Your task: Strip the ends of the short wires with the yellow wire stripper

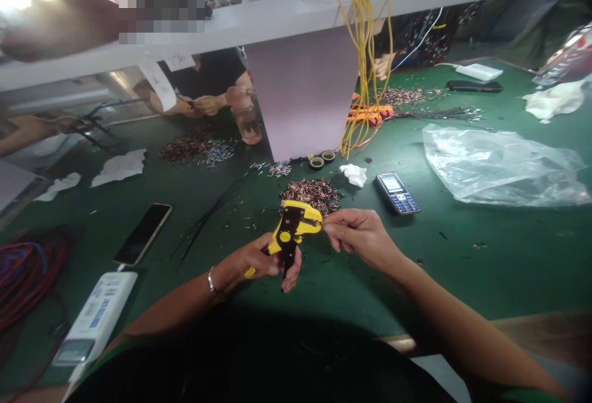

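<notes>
Holding the tool, head view: the left hand [271, 261] is wrapped part-closed around the handles of a yellow-and-black wire stripper [287, 225], fingers curled over the black grip.
Right hand: the right hand [358, 230] has thumb and forefinger pinched together at the stripper's nose, the other fingers loosely bent; whether a thin piece sits between the tips is too small to tell.
Wire stripper's place: raised over the near middle of the green desk [462, 280], nose to the right, just in front of a pile of copper-coloured clippings [309, 191].
Weight and feel: probably light for one hand; stiff and sturdy, the handles likely springy, the smooth yellow casing perhaps a little slippery.
Where to take hold: best around both handles, low down, fingers well clear of the mouth.
Beyond the pile: two small rings [317, 162] and a crumpled tissue [354, 175].
Right of the tissue: a keypad phone [398, 193], then a clear plastic bag [504, 169].
Left side: thin dark wires [203, 224] and a smartphone [143, 235].
</notes>
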Available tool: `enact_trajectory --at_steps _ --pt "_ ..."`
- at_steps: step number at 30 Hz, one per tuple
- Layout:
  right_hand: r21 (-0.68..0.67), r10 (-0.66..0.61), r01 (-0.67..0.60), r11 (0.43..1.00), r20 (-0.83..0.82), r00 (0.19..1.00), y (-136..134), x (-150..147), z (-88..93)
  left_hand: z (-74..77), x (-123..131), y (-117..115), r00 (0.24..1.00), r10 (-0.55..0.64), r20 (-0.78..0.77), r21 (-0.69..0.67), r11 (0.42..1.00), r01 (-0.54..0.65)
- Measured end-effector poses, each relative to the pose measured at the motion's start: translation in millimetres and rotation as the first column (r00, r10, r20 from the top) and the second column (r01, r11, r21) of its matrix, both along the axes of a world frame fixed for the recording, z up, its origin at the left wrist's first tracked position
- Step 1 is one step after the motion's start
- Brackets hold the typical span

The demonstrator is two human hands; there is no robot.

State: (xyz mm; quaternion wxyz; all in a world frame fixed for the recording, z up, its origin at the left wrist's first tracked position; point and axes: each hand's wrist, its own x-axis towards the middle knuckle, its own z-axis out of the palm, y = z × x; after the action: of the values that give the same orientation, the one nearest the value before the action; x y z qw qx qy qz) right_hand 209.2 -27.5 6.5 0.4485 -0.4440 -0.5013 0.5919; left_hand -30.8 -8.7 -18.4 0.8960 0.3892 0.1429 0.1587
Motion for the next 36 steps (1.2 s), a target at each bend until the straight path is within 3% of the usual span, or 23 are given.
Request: enact_trajectory --at_steps 18,27,36 --pt "0.015 -0.004 0.004 1.000 0.020 1.000 1 1 1.6 5.4 0 -5 0.997 0.058 -0.057 0.035 0.998 -0.056" --pt "-0.013 -0.012 0.012 1.000 -0.038 0.999 4 1 -4.5 3.6 1 -11 0.984 0.155 -0.086 0.068 0.986 -0.149" --pt "0.029 0.063 -0.060 0.998 -0.099 0.993 6 0 -4.6 0.8 0 -12 0.980 0.174 -0.094 0.077 0.983 -0.167"
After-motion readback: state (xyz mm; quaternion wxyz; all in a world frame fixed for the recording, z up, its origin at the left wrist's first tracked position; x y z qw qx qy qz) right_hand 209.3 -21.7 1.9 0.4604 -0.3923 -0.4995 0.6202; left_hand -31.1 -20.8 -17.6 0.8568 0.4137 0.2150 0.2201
